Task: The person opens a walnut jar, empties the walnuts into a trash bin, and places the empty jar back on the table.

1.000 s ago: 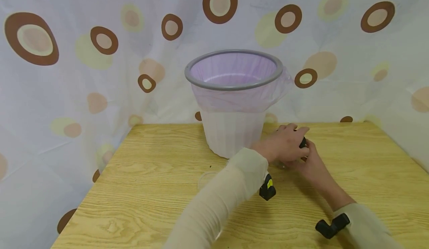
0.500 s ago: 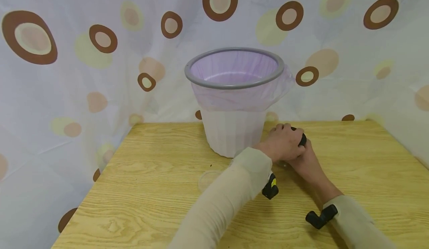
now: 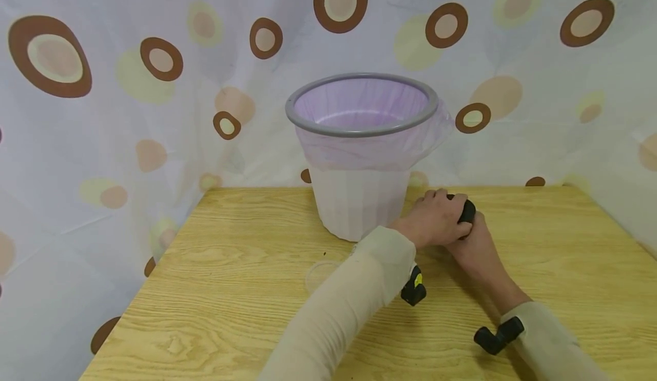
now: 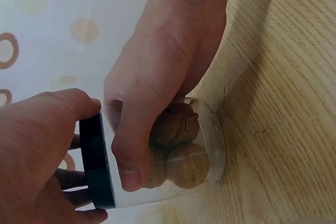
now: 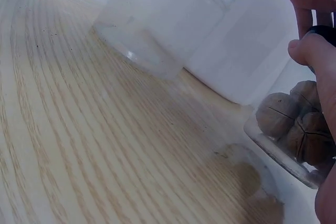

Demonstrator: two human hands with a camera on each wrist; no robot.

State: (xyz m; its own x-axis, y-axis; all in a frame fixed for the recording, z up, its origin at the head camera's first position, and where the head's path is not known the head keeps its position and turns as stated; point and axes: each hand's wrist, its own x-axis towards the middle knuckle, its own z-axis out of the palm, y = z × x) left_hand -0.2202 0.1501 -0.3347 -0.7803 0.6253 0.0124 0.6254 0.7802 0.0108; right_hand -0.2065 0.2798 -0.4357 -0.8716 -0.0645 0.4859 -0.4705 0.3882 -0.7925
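A clear jar point(image 4: 123, 195) holds several round brown nuts point(image 4: 188, 165) with split lines in their shells. On its mouth sits a black lid point(image 3: 467, 215). My left hand point(image 3: 436, 218) grips this lid from above, its fingers spread round the rim, as the left wrist view shows. My right hand point(image 3: 477, 252) holds the jar's body, with the thumb across the clear wall. In the right wrist view the jar appears tilted just over the tabletop; whether its base touches the wood, I cannot tell. In the head view the hands hide most of the jar.
A white bin point(image 3: 361, 204) with a grey rim and a purple bag stands behind the hands. Before it is a clear container point(image 5: 157, 30), mostly behind my left sleeve in the head view. A clear disc point(image 3: 319, 275) lies on the wooden table point(image 3: 231, 290).
My left fingers have come down from a raised, spread pose and closed round the lid. More of the black lid shows now. The right forearm shifted left, then slightly back right.
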